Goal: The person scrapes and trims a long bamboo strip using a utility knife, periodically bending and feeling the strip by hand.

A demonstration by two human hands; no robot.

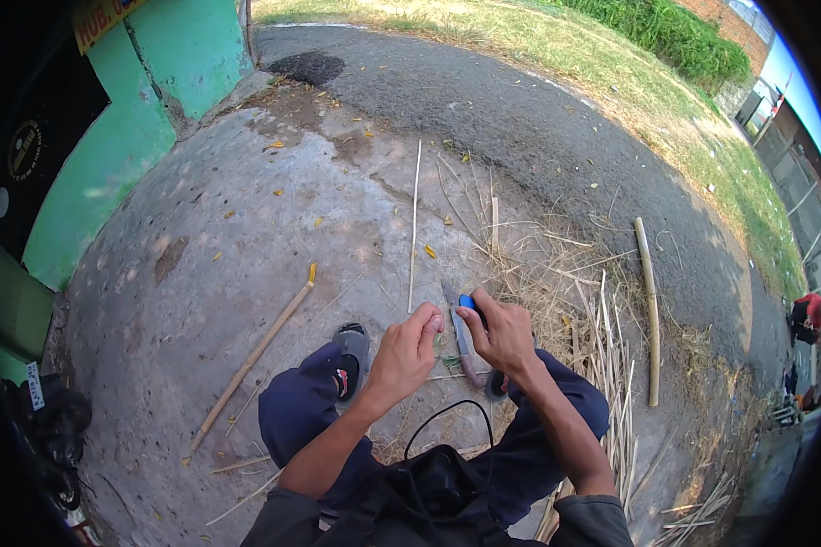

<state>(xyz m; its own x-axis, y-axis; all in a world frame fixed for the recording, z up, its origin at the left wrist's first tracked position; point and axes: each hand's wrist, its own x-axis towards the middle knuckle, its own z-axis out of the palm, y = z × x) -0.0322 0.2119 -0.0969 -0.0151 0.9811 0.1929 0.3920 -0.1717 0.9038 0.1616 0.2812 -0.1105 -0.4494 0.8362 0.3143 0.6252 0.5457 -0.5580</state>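
Note:
My left hand point(409, 346) is closed in front of me, thumb pressed against the curled fingers, on a long thin pale strip point(415, 223) that looks like split bamboo. The strip runs away from the fist toward the road. Close by on the right, my right hand point(504, 333) is wrapped round a small blue object point(468, 302); its kind is mostly hidden by the fingers. Between the hands, lower down near my shoes, is a knife point(462, 335) with a grey blade and a brownish handle. A dark shoe point(351, 351) shows beside my left wrist.
Many split strips point(616, 392) and thin shavings point(529, 260) lie to the right. A thick pale stick point(648, 310) rests beyond them, another stick point(255, 365) on the left. A green wall point(109, 155) stands far left; asphalt point(483, 100) and grass lie ahead. A black cable point(447, 406) loops at my lap.

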